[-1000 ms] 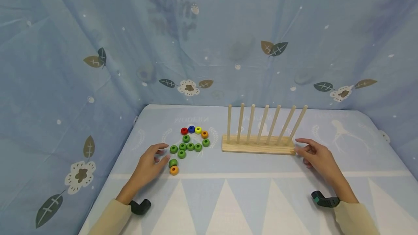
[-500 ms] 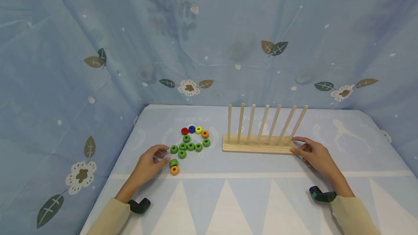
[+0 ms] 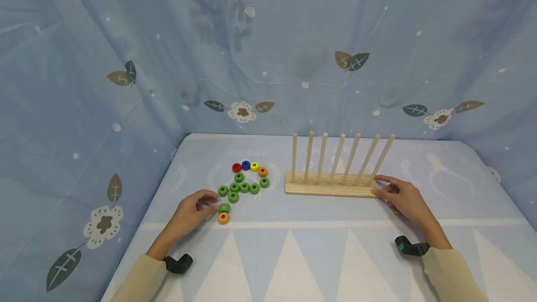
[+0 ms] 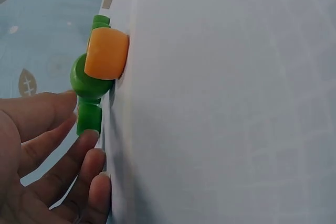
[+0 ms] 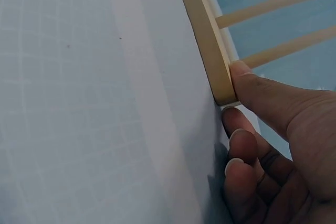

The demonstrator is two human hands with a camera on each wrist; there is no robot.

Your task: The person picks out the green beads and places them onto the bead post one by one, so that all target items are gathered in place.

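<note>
My left hand (image 3: 190,213) is beside the beads at the left, its fingers loosely bent and thumb and forefinger apart. In the left wrist view, the thumb tip is right at a round green bead (image 4: 89,80), which sits against an orange bead (image 4: 107,53). Another green bead (image 4: 88,119) is near the fingertips. My right hand (image 3: 404,202) holds the right end of a wooden peg rack (image 3: 331,190), its thumb (image 5: 262,85) on top of the base and its other fingers curled at the end. Several upright pegs on the rack carry no beads.
Several green beads (image 3: 244,188) lie in a loose group, with red (image 3: 237,168), blue (image 3: 245,165), yellow (image 3: 254,166) and orange beads behind them. A patterned cloth covers the table (image 3: 319,250); a blue floral curtain (image 3: 268,59) hangs behind.
My right hand has moved slightly left, its thumb coming onto the rack's end. My left hand has shifted a little toward the near green bead, which has turned and moved slightly right.
</note>
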